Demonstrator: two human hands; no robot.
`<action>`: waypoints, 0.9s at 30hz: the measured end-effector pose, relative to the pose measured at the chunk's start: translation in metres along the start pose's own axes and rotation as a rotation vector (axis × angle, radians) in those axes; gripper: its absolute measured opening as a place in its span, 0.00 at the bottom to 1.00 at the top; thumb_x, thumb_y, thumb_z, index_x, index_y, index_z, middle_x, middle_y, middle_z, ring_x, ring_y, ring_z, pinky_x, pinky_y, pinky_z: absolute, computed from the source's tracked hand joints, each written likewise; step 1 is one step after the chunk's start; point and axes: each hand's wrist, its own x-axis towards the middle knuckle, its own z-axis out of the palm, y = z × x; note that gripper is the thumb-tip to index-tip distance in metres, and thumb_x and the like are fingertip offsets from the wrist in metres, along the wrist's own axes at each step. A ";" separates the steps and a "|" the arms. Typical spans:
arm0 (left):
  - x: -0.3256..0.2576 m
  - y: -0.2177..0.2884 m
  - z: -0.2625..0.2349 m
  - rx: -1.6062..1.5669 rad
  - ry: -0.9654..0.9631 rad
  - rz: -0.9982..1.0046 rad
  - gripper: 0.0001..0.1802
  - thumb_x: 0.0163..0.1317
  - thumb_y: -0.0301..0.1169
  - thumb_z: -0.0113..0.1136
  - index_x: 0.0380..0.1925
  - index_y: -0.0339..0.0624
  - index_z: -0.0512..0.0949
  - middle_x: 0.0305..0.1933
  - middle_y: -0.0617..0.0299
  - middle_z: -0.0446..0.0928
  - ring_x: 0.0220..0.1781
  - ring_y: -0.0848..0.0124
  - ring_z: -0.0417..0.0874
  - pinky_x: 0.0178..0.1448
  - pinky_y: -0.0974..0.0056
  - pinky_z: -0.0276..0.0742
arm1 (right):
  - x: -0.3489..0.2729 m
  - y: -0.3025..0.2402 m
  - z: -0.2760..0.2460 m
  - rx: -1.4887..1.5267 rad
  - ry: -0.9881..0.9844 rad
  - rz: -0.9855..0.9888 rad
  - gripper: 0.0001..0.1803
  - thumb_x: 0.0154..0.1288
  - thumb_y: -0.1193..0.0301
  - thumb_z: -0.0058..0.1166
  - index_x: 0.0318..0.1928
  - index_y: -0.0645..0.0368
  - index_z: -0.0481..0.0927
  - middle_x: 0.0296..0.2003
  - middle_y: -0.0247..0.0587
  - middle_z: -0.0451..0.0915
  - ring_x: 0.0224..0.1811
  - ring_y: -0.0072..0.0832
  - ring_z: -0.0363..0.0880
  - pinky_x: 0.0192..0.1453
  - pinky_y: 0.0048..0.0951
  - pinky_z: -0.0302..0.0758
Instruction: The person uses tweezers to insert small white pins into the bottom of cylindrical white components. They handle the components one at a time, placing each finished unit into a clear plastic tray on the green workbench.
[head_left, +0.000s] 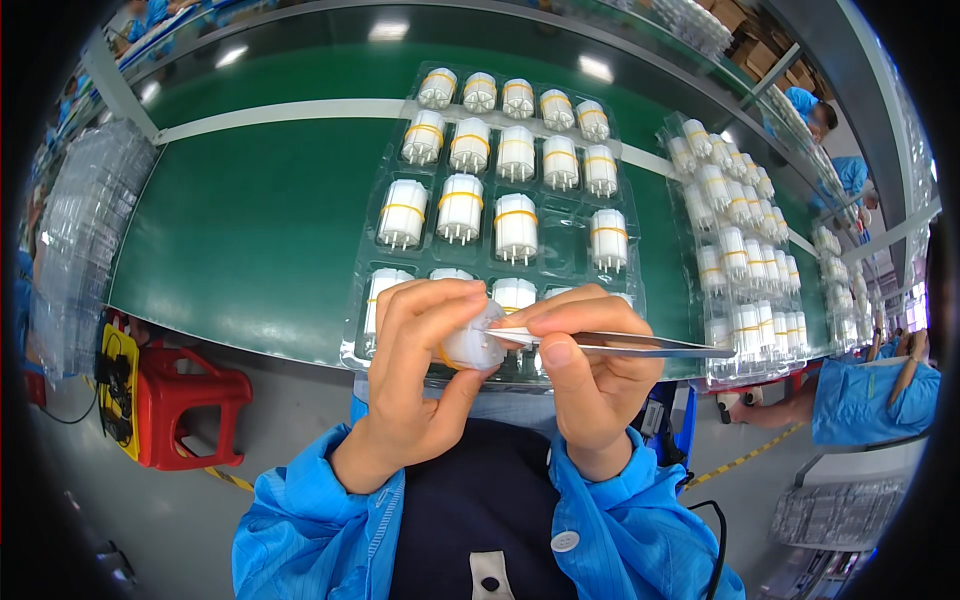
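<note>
My left hand (pixel 415 375) grips a white, rounded plug adapter (pixel 472 342), an orange band around its side, with the end face turned toward the right. Between the thumb and fingers of my right hand (pixel 600 375) is a pair of metal tweezers (pixel 655 347). The tweezers point left, their tips at the plug adapter's end face; whether they pinch anything there is too small to tell. Just beyond both hands lies a clear plastic tray (pixel 562 245) with rows of similar white adapters, such as one adapter (pixel 516 228), showing metal pins and orange bands. My hands hide part of its nearest row.
More filled trays (pixel 745 250) stand along the green bench (pixel 250 220) to the right. A stack of clear trays (pixel 90 220) is at the far left. A red stool (pixel 190 405) stands on the floor at lower left. Another person in blue (pixel 870 400) sits at the right.
</note>
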 end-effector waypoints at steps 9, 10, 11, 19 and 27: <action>-0.001 0.001 0.000 -0.075 0.003 -0.034 0.31 0.50 0.14 0.61 0.58 0.31 0.69 0.59 0.44 0.69 0.59 0.60 0.72 0.62 0.60 0.71 | 0.000 0.002 -0.005 -0.002 -0.032 -0.003 0.06 0.60 0.81 0.61 0.39 0.69 0.82 0.35 0.50 0.86 0.37 0.32 0.84 0.41 0.28 0.79; -0.001 0.001 0.002 -0.101 0.034 -0.052 0.31 0.48 0.14 0.63 0.57 0.32 0.70 0.58 0.45 0.71 0.58 0.57 0.73 0.60 0.58 0.71 | 0.000 0.003 -0.005 -0.002 -0.040 -0.012 0.07 0.60 0.81 0.61 0.39 0.68 0.82 0.35 0.50 0.86 0.36 0.32 0.84 0.41 0.28 0.79; -0.002 0.002 0.004 -0.128 0.065 -0.070 0.31 0.46 0.15 0.65 0.55 0.33 0.72 0.57 0.45 0.73 0.56 0.55 0.74 0.59 0.57 0.71 | 0.000 0.003 -0.006 -0.002 -0.047 -0.020 0.07 0.60 0.81 0.61 0.39 0.68 0.82 0.35 0.50 0.86 0.36 0.32 0.85 0.41 0.28 0.80; -0.002 0.003 0.006 -0.175 0.088 -0.100 0.31 0.45 0.17 0.67 0.54 0.34 0.74 0.56 0.45 0.74 0.55 0.53 0.75 0.58 0.55 0.71 | 0.004 0.002 -0.009 -0.039 -0.124 -0.086 0.07 0.59 0.81 0.61 0.39 0.68 0.83 0.35 0.50 0.86 0.37 0.34 0.85 0.42 0.30 0.81; 0.000 0.005 0.005 -0.175 0.070 -0.099 0.30 0.48 0.19 0.67 0.55 0.34 0.74 0.56 0.46 0.74 0.54 0.53 0.75 0.58 0.56 0.71 | 0.003 0.002 -0.009 0.006 -0.068 -0.033 0.07 0.59 0.80 0.60 0.39 0.68 0.83 0.36 0.51 0.86 0.36 0.34 0.86 0.41 0.30 0.80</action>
